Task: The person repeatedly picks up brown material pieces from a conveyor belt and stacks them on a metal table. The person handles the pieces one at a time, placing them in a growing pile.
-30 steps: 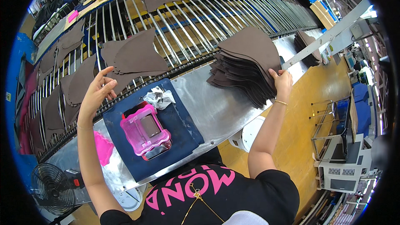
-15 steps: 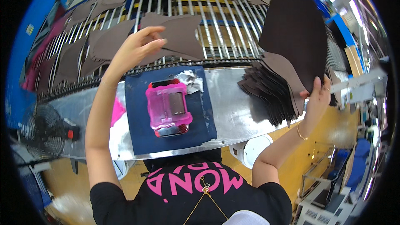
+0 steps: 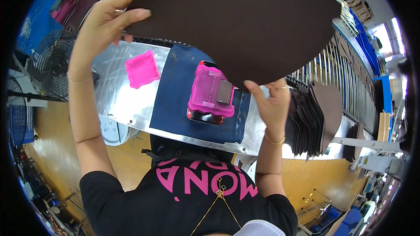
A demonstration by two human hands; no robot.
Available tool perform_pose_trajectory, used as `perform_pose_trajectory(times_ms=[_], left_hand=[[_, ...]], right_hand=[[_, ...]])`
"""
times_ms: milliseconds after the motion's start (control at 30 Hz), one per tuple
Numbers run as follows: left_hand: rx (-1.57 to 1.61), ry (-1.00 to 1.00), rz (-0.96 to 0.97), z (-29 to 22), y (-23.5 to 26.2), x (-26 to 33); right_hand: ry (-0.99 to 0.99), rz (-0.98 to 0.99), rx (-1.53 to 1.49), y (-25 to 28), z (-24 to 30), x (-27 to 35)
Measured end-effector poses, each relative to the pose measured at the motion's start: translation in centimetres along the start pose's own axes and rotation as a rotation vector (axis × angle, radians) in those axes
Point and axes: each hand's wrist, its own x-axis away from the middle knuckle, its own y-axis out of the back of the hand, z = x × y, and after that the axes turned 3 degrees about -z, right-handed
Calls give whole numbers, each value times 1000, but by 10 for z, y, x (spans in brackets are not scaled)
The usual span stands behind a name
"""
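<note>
A large dark brown cut sheet (image 3: 245, 22) with curved edges is held up in front of me, covering much of the far side. My left hand (image 3: 107, 22) pinches its left end between thumb and fingers. At its lower right edge, my right hand (image 3: 273, 105) grips it with the thumb in front. Just below the sheet, a pink translucent plastic case (image 3: 208, 87) with a small brownish block in it sits on a black and red base. Both rest on a dark blue mat (image 3: 173, 100). Right of my right hand lies a fanned stack of brown cut pieces (image 3: 306, 118).
A pink square dish (image 3: 142, 69) lies on the metal table (image 3: 118, 91), left of the mat. A black fan (image 3: 52, 63) stands at the table's left end. Beyond the table runs a rack of metal bars (image 3: 332, 72) carrying brown pieces, largely hidden by the sheet.
The brown sheet has come from above the stack on the right to in front of me. My left hand, empty before, now grips its left end. The view has turned.
</note>
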Motion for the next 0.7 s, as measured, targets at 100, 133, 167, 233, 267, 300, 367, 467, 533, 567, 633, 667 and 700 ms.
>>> perform_pose_trajectory(times_ms=[100, 133, 167, 233, 267, 300, 367, 467, 533, 567, 633, 667, 700], left_hand=[[95, -43, -65, 9, 20, 23], [97, -64, -81, 15, 23, 28], [129, 10, -66, 16, 25, 32], [121, 73, -61, 17, 23, 39], [117, 105, -55, 18, 22, 43], [119, 149, -40, 21, 20, 46], [143, 216, -36, 26, 9, 50], [174, 212, 10, 34, -16, 57], [112, 110, 96, 44, -32, 60], [168, 200, 135, 37, -42, 58], [212, 331, 215, 23, -65, 51], [156, 288, 238, 22, -75, 49], [130, 231, 272, 21, -84, 46]], right_hand=[[19, 155, 89, -19, -17, 3], [22, 157, 85, -24, -21, 6], [25, 157, 82, -26, -22, 7], [75, 161, 170, -27, -16, 8], [97, 160, 214, -28, -14, 8], [111, 172, 227, -28, -16, 9], [131, 182, 270, -19, -19, 10], [208, 180, 371, 1, -28, 19], [220, 181, 443, 14, -34, 25], [223, 178, 483, 22, -37, 29], [142, 164, 526, 39, -50, 45], [102, 159, 542, 45, -55, 54], [107, 132, 551, 50, -56, 62]])
